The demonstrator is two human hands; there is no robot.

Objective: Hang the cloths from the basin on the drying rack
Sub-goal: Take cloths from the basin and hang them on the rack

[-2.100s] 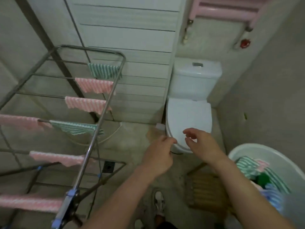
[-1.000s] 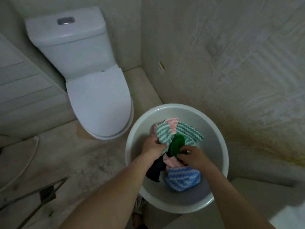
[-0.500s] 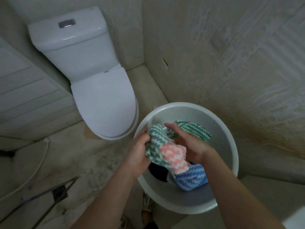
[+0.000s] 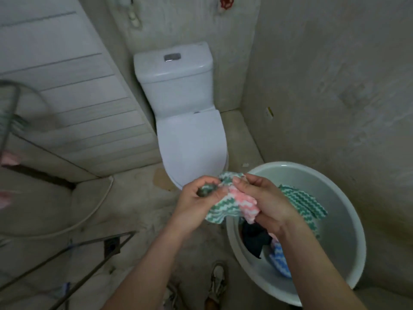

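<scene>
1. The green cloth (image 4: 220,209) is pinched in the closed left grip (image 4: 196,198).
2. The pink cloth (image 4: 244,201), lying against it, is clasped in the closed right grip (image 4: 267,203).
3. The basin (image 4: 339,231), with more cloths inside, is seen below the right grip.

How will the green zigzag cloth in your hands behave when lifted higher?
Likely floppy: the green zigzag cloth bunches and droops between the left hand and right hand. Probably light, since finger pinches carry it. The pink cloth bunched with it may come along.
</scene>
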